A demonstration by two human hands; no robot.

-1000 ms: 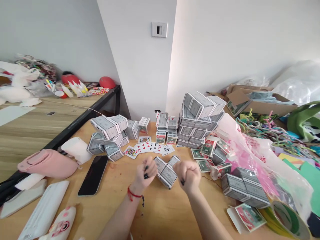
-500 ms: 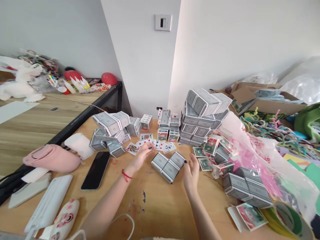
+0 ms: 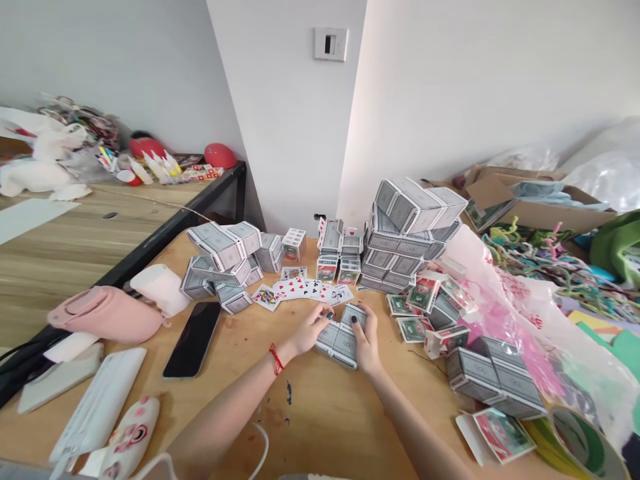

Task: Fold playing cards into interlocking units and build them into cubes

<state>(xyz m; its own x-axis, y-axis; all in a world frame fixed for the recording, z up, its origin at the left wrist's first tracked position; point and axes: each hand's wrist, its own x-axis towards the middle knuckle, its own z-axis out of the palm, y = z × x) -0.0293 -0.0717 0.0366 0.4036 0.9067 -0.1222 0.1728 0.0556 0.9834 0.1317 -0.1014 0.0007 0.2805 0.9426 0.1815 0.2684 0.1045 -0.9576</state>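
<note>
A grey-patterned block made of playing cards (image 3: 342, 337) lies on the wooden table (image 3: 320, 413) in front of me. My left hand (image 3: 309, 328) grips its left side with curled fingers. My right hand (image 3: 367, 337) grips its right side, with the fingers laid over the top. Just behind it, a row of face-up playing cards (image 3: 305, 291) is fanned on the table.
Stacks of similar card blocks stand at the back left (image 3: 223, 263) and back right (image 3: 407, 233). Another card block (image 3: 493, 377) and green card boxes (image 3: 420, 310) lie to the right. A black phone (image 3: 193, 339) and a pink pouch (image 3: 105, 317) lie on the left.
Both hands were closed fists a second ago, then opened and reached forward. Now they have closed on the card block from either side.
</note>
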